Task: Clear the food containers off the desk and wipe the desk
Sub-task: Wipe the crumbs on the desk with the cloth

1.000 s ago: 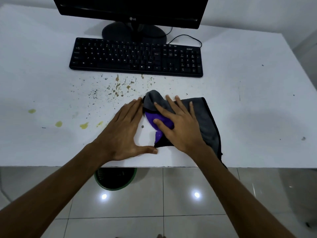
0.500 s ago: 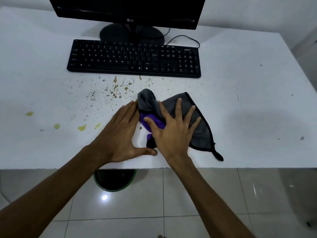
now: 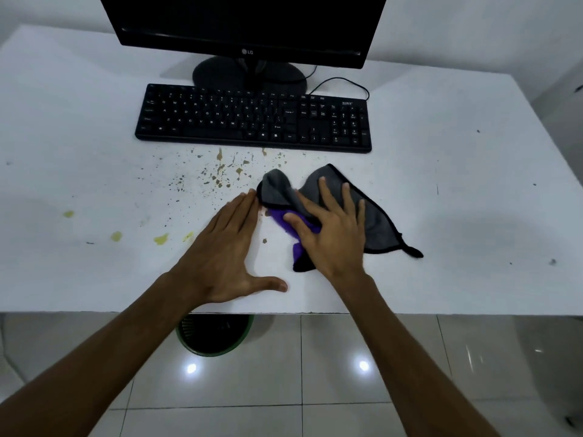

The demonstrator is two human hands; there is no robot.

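Observation:
A grey cloth (image 3: 375,225) with black trim and a purple underside lies crumpled on the white desk (image 3: 473,200), just in front of the keyboard. My right hand (image 3: 331,228) presses flat on the cloth with fingers spread. My left hand (image 3: 227,247) lies flat on the desk beside the cloth, fingertips touching its left edge, thumb stretched out toward the right. Brown and yellow food specks (image 3: 220,175) are scattered left of the cloth, and yellow spots (image 3: 161,238) lie further left. No food containers are in view.
A black keyboard (image 3: 252,119) and a black monitor (image 3: 246,26) stand at the back of the desk, with a cable (image 3: 344,83) behind. A green-rimmed bin (image 3: 214,334) sits on the tiled floor under the desk's front edge.
My right hand has slid the cloth a little away from me and leftward; its dangling corner has been pulled up onto the desk. My left hand has stayed in place.

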